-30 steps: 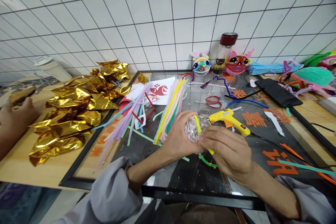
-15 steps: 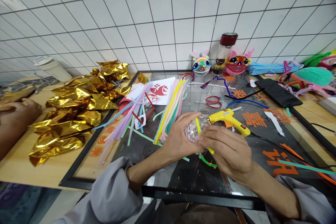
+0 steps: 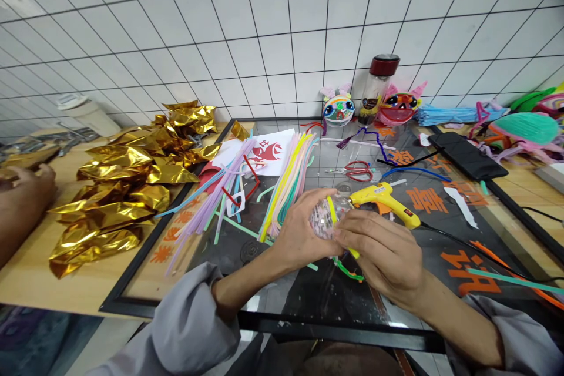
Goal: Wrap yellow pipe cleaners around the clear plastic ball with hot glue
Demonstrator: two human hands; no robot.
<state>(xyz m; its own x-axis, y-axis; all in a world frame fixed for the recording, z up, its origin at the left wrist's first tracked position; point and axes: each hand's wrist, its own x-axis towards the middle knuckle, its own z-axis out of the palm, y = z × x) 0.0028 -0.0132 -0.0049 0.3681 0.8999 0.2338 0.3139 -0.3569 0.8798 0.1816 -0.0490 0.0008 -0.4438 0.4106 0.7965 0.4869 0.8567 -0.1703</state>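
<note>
Left hand [image 3: 299, 230] clasping clear ball [image 3: 319, 222], right hand [image 3: 384, 251] pinching yellow strip [image 3: 332, 209], glue gun [image 3: 379, 194] and scissors [image 3: 346, 171] beyond

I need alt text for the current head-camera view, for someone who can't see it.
A person's left hand holds a clear rounded object while the right hand pinches a yellow strip wrapped across it. A yellow glue gun lies beside them, red-handled scissors beyond. Crumpled gold foil spreads leftward, near another person's hand.

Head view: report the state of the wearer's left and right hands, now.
Left hand: closed around the clear ball.
Right hand: fingertips closed on the yellow pipe cleaner, against the ball.
</note>
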